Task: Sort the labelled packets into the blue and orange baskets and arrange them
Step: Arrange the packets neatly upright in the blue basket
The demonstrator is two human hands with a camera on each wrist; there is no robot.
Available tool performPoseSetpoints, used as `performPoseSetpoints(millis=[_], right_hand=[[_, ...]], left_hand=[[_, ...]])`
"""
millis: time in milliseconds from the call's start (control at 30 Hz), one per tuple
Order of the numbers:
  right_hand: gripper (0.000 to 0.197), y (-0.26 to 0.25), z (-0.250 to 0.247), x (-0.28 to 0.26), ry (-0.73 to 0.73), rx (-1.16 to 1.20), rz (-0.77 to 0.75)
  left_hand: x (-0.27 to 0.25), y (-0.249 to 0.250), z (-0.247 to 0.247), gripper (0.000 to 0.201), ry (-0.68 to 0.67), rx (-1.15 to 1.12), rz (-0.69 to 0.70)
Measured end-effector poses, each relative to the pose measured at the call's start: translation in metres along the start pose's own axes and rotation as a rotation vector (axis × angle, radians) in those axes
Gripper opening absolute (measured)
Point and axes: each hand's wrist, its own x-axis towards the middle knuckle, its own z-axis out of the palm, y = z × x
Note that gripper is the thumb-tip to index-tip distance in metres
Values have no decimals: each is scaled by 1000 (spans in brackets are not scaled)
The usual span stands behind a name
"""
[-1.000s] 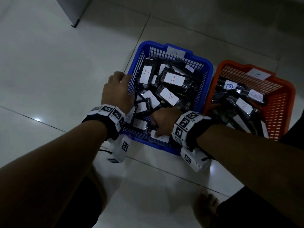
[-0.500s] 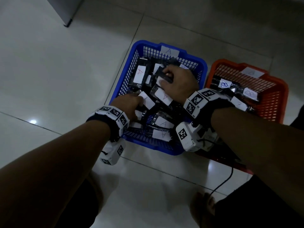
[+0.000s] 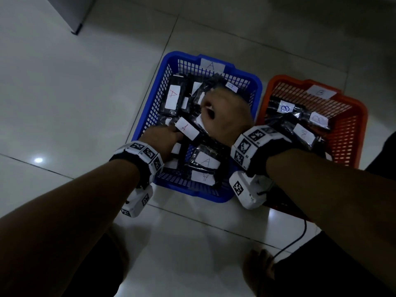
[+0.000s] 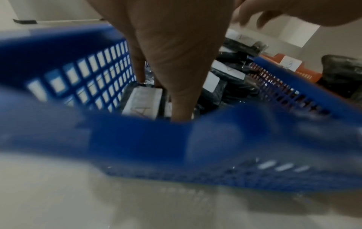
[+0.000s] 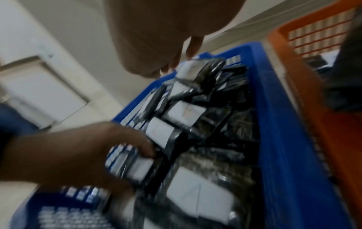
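The blue basket (image 3: 171, 61), tagged A, holds several black packets with white A labels. Beside it on the right, the orange basket (image 3: 362, 112) tagged B holds several B packets (image 3: 286, 108). My left hand (image 3: 165, 138) reaches into the blue basket's front left. Its fingers (image 5: 145, 148) curl round a packet (image 5: 137, 167), just under another A packet (image 3: 186, 130). My right hand (image 3: 225, 112) hovers over the basket's middle with curled fingers. They seem to pinch a packet (image 5: 195, 68) near the far end, but blur hides the contact.
Both baskets stand on a pale tiled floor. A grey cabinet corner (image 3: 72, 16) is at the far left. My bare foot (image 3: 259, 266) and a black cable (image 3: 296, 239) lie in front of the orange basket. My dark-clothed knees fill the bottom corners.
My left hand left the blue basket's left rim and went down among the front-left packets. My right hand moved from the basket's front edge to its middle and far part.
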Motion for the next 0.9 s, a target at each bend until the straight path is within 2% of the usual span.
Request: performPoseSetpoints(millis=[100, 200, 300, 400, 467, 567, 700, 833, 900], right_hand=[[7, -12, 4, -15, -401, 48, 47], [17, -12, 19, -37, -725, -5, -13], [33, -10, 26, -43, -915, -42, 28], [44, -7, 26, -42, -1040, -85, 75], [48, -3, 31, -43, -1103, -106, 76], [56, 4, 35, -49, -1104, -56, 148], [33, 11, 36, -59, -1016, 17, 203], [31, 5, 31, -48, -1007, -36, 244], [29, 4, 28, -41, -968, -33, 262]], left_hand=[[3, -2, -4, 54, -22, -58, 3], [0, -4, -11, 57, 50, -318, -4], [0, -5, -26, 57, 224, -510, -18], [11, -6, -47, 60, 398, -510, 15], [21, -6, -58, 57, 475, -400, 17], [34, -10, -60, 58, 461, -280, 22], [28, -16, -50, 75, 480, -300, -3], [4, -22, -40, 77, 636, -341, -136], [-7, -27, -31, 78, 608, -423, -273]])
